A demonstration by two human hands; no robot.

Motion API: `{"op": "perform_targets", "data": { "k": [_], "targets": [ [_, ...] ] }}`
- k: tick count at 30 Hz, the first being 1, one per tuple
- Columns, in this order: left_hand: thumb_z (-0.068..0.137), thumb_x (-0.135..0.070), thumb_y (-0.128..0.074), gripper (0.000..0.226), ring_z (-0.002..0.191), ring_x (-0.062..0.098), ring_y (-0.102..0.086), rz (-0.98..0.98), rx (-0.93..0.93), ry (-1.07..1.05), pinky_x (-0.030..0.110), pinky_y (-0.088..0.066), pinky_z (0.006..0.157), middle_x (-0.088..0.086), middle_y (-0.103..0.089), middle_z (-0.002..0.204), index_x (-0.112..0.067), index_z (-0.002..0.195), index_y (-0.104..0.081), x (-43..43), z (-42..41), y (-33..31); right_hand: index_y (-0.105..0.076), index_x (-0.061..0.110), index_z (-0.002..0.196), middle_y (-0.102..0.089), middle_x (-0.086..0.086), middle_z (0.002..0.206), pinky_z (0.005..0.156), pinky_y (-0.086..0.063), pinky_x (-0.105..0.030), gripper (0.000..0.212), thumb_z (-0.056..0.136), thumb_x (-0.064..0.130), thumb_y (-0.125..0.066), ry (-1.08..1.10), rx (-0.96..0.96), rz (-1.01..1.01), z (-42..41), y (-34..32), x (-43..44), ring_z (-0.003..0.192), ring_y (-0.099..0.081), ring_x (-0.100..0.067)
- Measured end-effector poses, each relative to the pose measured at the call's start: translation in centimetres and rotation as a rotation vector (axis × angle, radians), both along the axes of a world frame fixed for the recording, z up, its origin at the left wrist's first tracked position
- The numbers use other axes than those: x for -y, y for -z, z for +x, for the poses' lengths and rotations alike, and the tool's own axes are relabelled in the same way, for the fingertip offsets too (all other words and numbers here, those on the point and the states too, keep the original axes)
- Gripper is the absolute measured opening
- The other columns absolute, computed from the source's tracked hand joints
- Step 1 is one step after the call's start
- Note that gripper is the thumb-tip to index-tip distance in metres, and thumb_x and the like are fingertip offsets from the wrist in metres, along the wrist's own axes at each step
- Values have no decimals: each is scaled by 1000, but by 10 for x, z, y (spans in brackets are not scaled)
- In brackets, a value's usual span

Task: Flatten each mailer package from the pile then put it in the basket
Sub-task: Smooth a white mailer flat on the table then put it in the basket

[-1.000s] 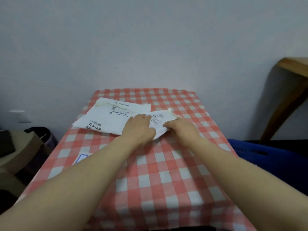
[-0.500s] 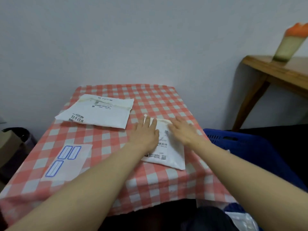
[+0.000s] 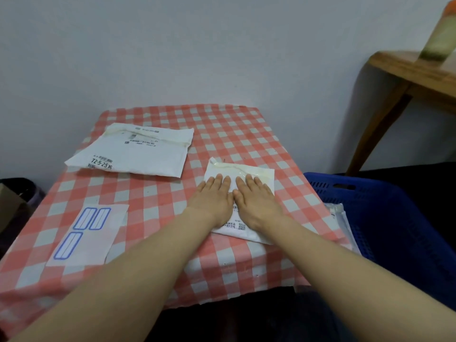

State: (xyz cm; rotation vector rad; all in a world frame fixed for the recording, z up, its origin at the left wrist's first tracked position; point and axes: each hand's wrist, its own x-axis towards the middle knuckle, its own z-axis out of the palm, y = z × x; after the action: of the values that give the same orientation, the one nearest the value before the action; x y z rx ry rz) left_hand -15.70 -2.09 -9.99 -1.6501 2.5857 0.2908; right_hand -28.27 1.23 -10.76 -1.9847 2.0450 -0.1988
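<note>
Two hands lie flat on one small white mailer (image 3: 249,170); the left hand (image 3: 213,197) and the right hand (image 3: 257,202) are side by side, palms down, with the thumbs close together in the middle; the fingers on both are straight and kept together, pressing down on the mailer and not curled round it.

The small white mailer sits on the right part of the checked cloth (image 3: 232,127), which is red and white and covers the table; its far edge has a yellowish strip, and some black print and a little square code show near the wrists.

A big white mailer (image 3: 138,156) lies on the far left of the cloth, well apart from the hands; it has black print, and the numbers 72-5-25 near its left corner. A thin white sheet (image 3: 108,243) with three blue boxes drawn on it lies near the front left.

A blue basket (image 3: 394,218) stands just beside the table on the right, lower than the table top; something pale and shiny (image 3: 341,215) lies inside by its left wall, but I cannot tell what it is.

A wooden side table (image 3: 414,70) is at the far right; a blurry bottle (image 3: 440,35) with an orange top stands on it.
</note>
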Motion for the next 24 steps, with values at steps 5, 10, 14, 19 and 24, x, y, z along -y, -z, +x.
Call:
{"op": "perform_targets", "data": {
  "k": [5, 10, 14, 19, 24],
  "targets": [
    [102, -34, -16, 53, 146, 25, -9, 55, 31, 6, 38, -8, 119, 9, -9, 159, -14, 151, -12, 5, -2, -8, -14, 20, 152, -8, -6, 160, 119, -4, -37, 53, 103, 38, -13, -10, -2, 17, -1, -5, 0, 147, -3, -22],
    [97, -35, -35, 54, 137, 28, -25, -183, 4, 8, 40, -22, 111, 11, -29, 148, -9, 143, -31, 20, -10, -33, -30, 11, 144, -30, -11, 150, 113, -25, -40, 48, 102, 32, -22, 136, 131, -149, -12, -24, 18, 138, -28, -26],
    [101, -38, -16, 59, 147, 17, 9, -79, 53, 156, 38, 9, 118, 2, 8, 160, -16, 152, 3, 30, -17, -16, -5, 9, 152, 1, -8, 160, 120, 0, -37, 56, 103, 34, -14, 58, 45, 39, -19, -11, 31, 147, 3, -21],
    [101, -38, -18, 58, 147, 15, 6, 43, -3, 142, 34, 5, 118, 0, 5, 160, -18, 152, 0, 39, -17, -4, -9, 10, 152, -4, -7, 160, 119, 1, -36, 55, 103, 33, -13, 44, 6, 19, -22, -2, 35, 147, 1, -20],
    [102, -35, -17, 56, 147, 16, 6, 18, -15, 138, 33, 5, 118, 1, 4, 160, -17, 152, -1, 36, -17, 2, -10, 10, 152, -6, -6, 160, 119, 0, -35, 54, 103, 33, -13, 59, -33, -11, -21, 6, 34, 147, 0, -19]
  ]
}}
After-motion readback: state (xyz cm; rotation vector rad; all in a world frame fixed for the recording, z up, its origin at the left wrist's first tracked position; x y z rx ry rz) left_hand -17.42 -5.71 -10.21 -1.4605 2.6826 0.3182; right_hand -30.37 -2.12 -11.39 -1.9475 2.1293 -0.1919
